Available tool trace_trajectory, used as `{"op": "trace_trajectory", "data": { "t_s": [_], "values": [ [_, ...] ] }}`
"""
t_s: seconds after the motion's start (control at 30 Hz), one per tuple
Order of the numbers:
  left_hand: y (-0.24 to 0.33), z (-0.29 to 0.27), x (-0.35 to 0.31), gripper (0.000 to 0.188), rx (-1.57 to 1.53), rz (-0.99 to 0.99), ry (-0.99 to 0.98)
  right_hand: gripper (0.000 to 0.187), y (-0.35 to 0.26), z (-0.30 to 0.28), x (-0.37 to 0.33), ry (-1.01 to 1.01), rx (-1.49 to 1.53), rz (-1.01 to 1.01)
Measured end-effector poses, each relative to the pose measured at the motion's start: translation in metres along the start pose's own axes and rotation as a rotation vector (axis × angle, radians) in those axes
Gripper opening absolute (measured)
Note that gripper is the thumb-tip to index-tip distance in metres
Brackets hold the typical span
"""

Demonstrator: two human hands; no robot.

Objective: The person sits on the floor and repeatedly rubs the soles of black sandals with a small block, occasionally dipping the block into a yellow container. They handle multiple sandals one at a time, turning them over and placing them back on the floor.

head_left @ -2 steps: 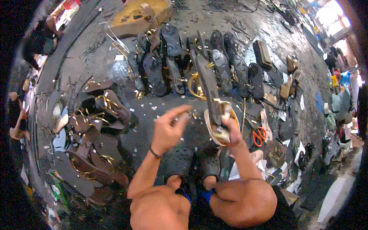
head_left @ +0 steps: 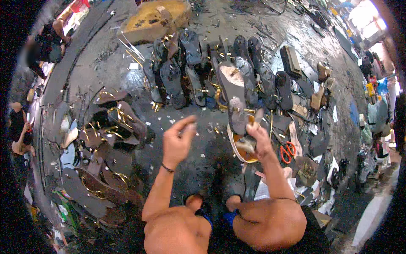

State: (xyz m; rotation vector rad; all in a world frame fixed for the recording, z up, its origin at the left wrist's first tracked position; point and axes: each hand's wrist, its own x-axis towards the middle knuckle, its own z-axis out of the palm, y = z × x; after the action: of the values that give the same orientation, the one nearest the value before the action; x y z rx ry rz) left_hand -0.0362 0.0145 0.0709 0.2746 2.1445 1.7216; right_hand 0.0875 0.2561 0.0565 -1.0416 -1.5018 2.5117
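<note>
My left hand hangs over the dark floor with index finger and thumb apart; I see nothing held in it. My right hand is closed round what looks like a glue brush, its lower end blurred over a white-rimmed container with amber-brown insides. A dark sandal sole with a pale patch near its far end reaches from the sandal rows to the container, its near end close to my right fingers. Whether it touches them or the rim, I cannot tell.
Rows of dark sandals with gold straps lie ahead. More brown sandals are heaped at left. Orange-handled scissors lie right of my right hand. A yellowish block stands at the back. Another person sits far left.
The sole has turned from edge-on to showing its broad face. My left hand has moved left, away from it. My right hand has shifted slightly at the container.
</note>
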Motion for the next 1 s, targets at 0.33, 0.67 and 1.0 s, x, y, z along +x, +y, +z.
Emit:
{"op": "trace_trajectory", "data": {
  "t_s": [0.33,0.67,1.0],
  "values": [
    [-0.118,-0.075,-0.012,0.029,-0.123,-0.185,0.366,0.048,-0.11,0.01,0.213,0.265,-0.708,-0.448],
    [-0.176,-0.152,0.09,0.061,-0.089,0.042,0.61,0.028,-0.017,-0.042,0.064,0.153,-0.861,-0.568],
    [-0.093,-0.04,-0.043,0.039,0.108,-0.103,0.174,0.03,-0.007,-0.071,-0.044,0.458,-1.296,-0.396]
  ]
}}
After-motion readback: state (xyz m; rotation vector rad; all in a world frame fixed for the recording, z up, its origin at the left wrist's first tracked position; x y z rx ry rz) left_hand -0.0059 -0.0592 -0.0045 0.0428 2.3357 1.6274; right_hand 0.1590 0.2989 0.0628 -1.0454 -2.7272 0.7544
